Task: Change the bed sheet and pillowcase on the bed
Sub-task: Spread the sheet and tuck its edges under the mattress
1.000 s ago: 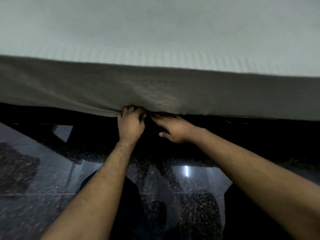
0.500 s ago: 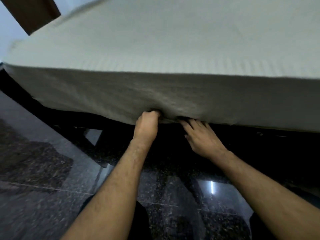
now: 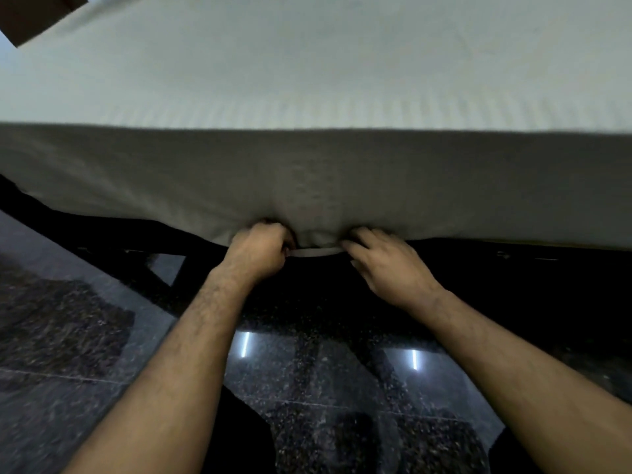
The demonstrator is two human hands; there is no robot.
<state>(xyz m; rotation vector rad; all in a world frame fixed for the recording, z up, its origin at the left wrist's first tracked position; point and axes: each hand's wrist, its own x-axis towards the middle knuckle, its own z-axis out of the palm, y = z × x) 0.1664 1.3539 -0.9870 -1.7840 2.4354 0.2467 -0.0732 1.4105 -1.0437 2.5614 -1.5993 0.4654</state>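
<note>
We noted the bed sheet [image 3: 307, 97] drawn over the mattress, covering its top and hanging down the near side face. All positions below are given relative to the lower hem of that sheet.

Our left hand [image 3: 260, 249] sat at the hem, just left of its middle, curled into a fist with the cloth bunched inside; the knuckles pressed up against the hanging fabric. Our right hand [image 3: 386, 265] sat just right of the middle, fingers bent and tips pinching the hem edge, back of the hand turned toward the camera. Between the two hands a short strip of hem [image 3: 313, 252] was stretched taut and nearly level, a paler band below the grey fold of sheet above it. The sheet thus lay directly above and ahead of both hands, touching them.

Below the hem we saw the dark bed frame [image 3: 513, 268], in shadow, detail not readable. Nearer to us than the hem lay a polished speckled floor [image 3: 307, 371] with two bright light reflections. Far above the hem, at the upper left corner, a brown wooden piece [image 3: 34, 15] showed; we could not tell what it was.
</note>
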